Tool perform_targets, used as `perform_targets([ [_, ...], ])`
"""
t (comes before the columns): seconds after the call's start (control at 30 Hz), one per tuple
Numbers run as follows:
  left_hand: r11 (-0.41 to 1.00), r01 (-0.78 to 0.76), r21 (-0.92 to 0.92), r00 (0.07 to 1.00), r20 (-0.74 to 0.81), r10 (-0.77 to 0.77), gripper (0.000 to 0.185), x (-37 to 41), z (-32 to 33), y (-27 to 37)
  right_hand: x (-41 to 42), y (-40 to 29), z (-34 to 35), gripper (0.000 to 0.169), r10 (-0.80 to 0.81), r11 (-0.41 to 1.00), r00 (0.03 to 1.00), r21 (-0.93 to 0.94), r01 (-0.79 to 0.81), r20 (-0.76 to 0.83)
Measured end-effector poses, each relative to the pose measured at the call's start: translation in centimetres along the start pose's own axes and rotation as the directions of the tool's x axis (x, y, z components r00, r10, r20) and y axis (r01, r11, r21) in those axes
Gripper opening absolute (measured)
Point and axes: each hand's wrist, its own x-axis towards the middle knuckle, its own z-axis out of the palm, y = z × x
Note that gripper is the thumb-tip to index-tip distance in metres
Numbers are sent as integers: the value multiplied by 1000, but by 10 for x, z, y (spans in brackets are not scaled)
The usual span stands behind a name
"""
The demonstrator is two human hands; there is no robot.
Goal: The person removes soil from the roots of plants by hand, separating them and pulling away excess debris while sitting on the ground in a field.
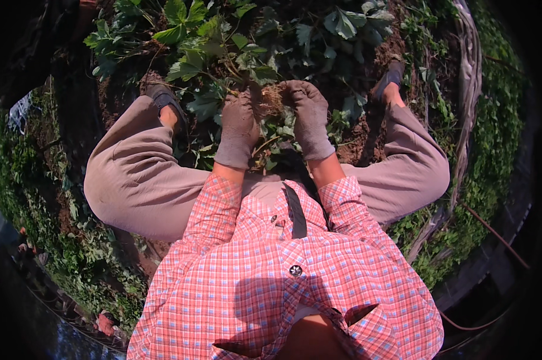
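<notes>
My left hand (238, 123), in a soiled knit work glove, is closed around the stem base of an uprooted leafy plant (192, 65) with toothed green leaves. Its stems rise away above that hand. Between my two hands shows a tangle of brown fibrous roots (272, 99). My right hand (307, 114), gloved the same way, has its fingers curled against the right side of these roots. Its fingertips are partly hidden, but they seem to pinch the root ends. Both hands are over the ground between my bent knees.
More leafy plants (343, 24) lie on the dark soil ahead. My shod feet (163, 96) stand apart on bare earth (363, 139). Along the right runs a bunched strip of plastic sheeting (469, 90), with a thin rod (496, 236) near it. Low greenery (23, 180) grows at the left.
</notes>
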Motion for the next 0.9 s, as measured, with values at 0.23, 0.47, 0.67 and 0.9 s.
perform_targets([
  [0.23, 518, 311, -797, 872, 23, -489, 15, 16, 20, 60, 21, -6, -18, 33, 57, 299, 998, -954, 21, 40],
  [0.47, 433, 261, -863, 909, 68, -412, 23, 19, 30, 69, 113, -15, -2, 27, -359, 441, 929, -860, 258, 94],
  [0.67, 436, 358, -826, 858, 107, -502, 30, 23, 33, 71, 220, -32, 41, 46, -364, -386, 896, -916, 104, 256],
  [0.9, 518, 407, -753, 835, 77, -544, 38, 22, 33, 76, 282, -18, -11, 42, -357, -526, 904, -850, 13, 235],
])
